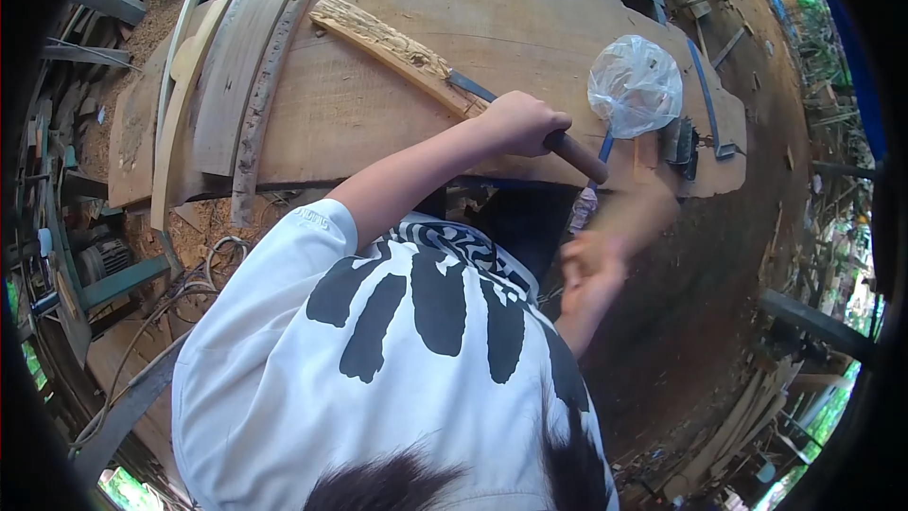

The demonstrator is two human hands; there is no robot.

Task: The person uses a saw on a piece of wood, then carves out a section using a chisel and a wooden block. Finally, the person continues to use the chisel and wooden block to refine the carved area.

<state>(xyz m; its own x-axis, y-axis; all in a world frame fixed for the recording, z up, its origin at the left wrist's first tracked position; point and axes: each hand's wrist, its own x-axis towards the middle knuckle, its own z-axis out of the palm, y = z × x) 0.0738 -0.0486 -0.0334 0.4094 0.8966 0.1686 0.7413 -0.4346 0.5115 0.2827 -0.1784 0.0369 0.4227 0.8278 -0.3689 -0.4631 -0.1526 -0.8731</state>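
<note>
My left hand (520, 123) is closed round the dark shaft of a chisel (579, 156), whose thick brown handle sticks out toward the lower right. Its metal blade rests against the carved, rough upper face of a long light wooden piece (383, 43), which lies slanted on the wide wooden board (378, 123). Just below the handle's end, my right hand (594, 270) has its fingers curled. A brown shape blurred by motion lies beside and above this hand, and what the hand grips cannot be made out.
A clear plastic bag (634, 85) covers something on the board's right side, near a blue-handled rod. Dark metal pieces (681, 147) and a blue bar (707, 99) lie farther right. Long planks (251, 57) cross the left side. Cables (161, 312) and sawdust are at the lower left.
</note>
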